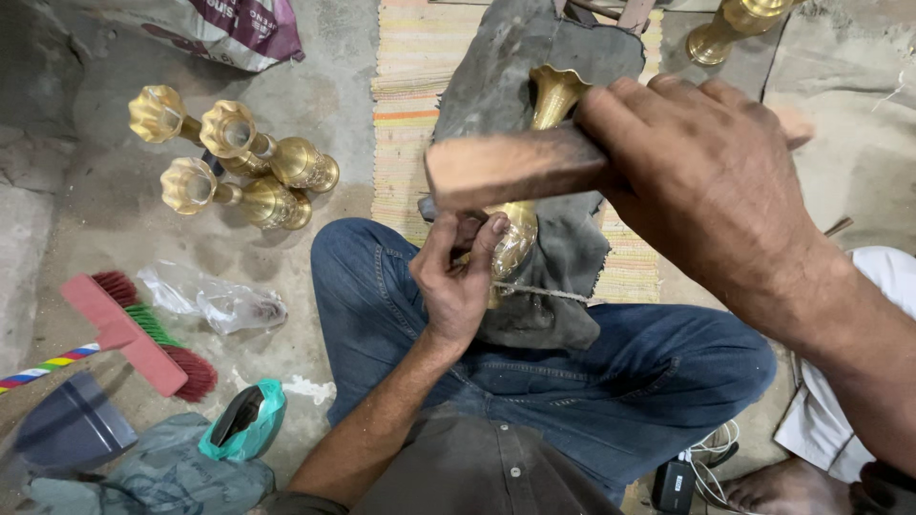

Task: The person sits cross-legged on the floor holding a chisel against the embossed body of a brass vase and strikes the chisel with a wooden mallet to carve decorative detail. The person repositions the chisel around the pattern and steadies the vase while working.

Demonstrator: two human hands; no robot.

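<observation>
Head view: right hand grips a wooden mallet block above the fluted brass vase on grey cloth; left hand pinches its base. Three finished-looking brass vases lie far left; hammering looks midway.

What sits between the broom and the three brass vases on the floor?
A crumpled clear plastic bag lies on the floor between the broom and the three brass vases, in the head view.
</observation>
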